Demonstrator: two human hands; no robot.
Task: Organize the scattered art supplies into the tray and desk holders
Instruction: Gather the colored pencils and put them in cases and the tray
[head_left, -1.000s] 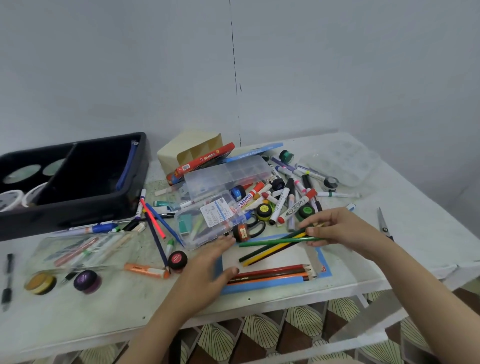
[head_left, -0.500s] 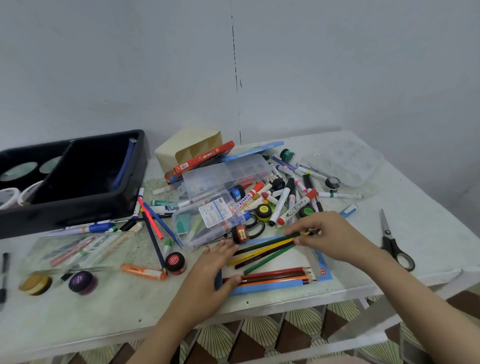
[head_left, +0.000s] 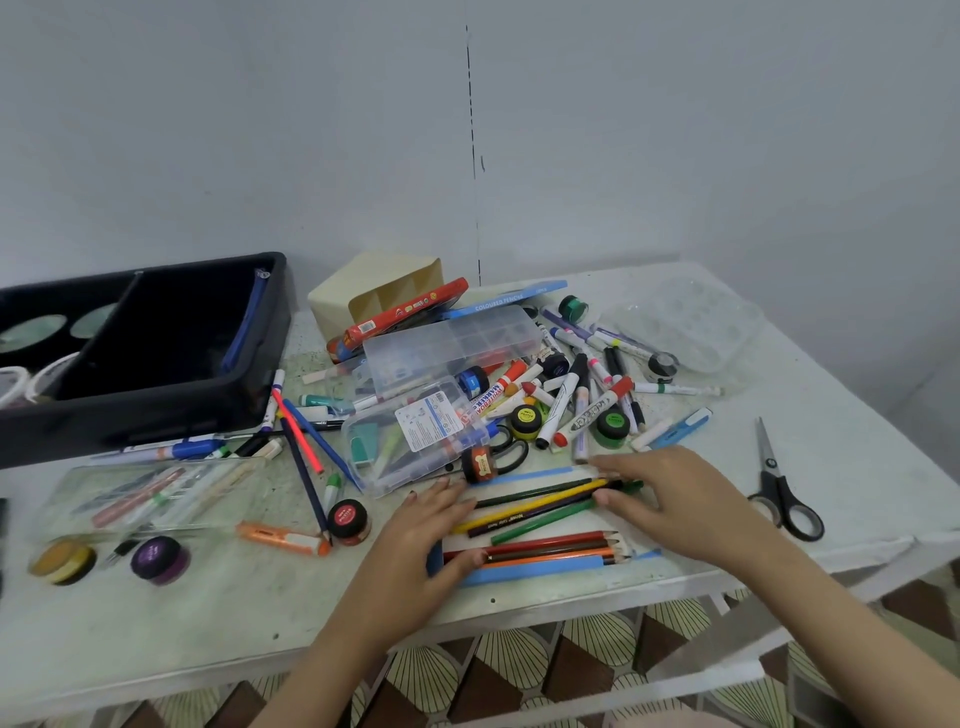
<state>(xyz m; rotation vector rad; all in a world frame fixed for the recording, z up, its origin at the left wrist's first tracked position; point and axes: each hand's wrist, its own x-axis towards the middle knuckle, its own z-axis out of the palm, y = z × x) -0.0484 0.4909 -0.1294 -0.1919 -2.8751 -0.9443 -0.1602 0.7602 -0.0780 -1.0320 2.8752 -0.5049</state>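
Far left on the worktop sits the black tray, mostly empty apart from a blue pen leaning inside. In front of it there's a purple paint pot and an orange cutter. The cream desk holder lies tipped over behind the clear organizer box.

Left hand lies flat, grip wide with nothing in it, thumb pressing the blue pencil box. The loose coloured pencils lie across that box. Right hand has its grip narrow, pinching their tips. Black scissors sit far right.
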